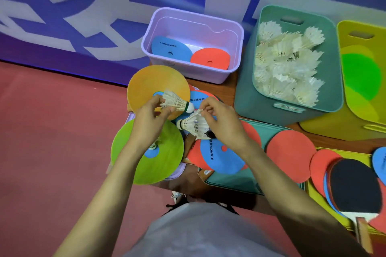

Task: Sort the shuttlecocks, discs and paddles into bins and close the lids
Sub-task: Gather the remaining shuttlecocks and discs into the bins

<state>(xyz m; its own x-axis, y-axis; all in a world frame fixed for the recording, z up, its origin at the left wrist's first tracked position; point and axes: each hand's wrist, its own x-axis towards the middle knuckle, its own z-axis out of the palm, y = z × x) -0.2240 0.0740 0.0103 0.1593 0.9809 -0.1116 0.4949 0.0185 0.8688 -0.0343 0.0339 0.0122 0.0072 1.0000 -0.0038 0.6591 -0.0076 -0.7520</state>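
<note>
Teal bin (245, 94) is the reference: open, heaped with white shuttlecocks (286, 62). Yellow bin (325, 129) sits just right of the teal bin, with stacked discs (361, 75) in green and yellow inside. Lilac bin (188, 72) is just left of the teal bin and holds a blue sheet (169, 49) and a red sheet (210, 58). Green disc (158, 162) and orange disc (150, 81) lie front-left of the teal bin, orange nearer to it. Both hands are over that pile. Left hand (150, 119): thumb and fingertips pinch the feather skirt of the first shuttlecock (175, 101), cork sticking out past the fingers toward the teal bin. Right hand (221, 123): curled fingers pinch the feather rim of the second shuttlecock (193, 124), cork pointing away from the teal bin. The first cork is just against the second's feathers; can't tell if they touch.
</note>
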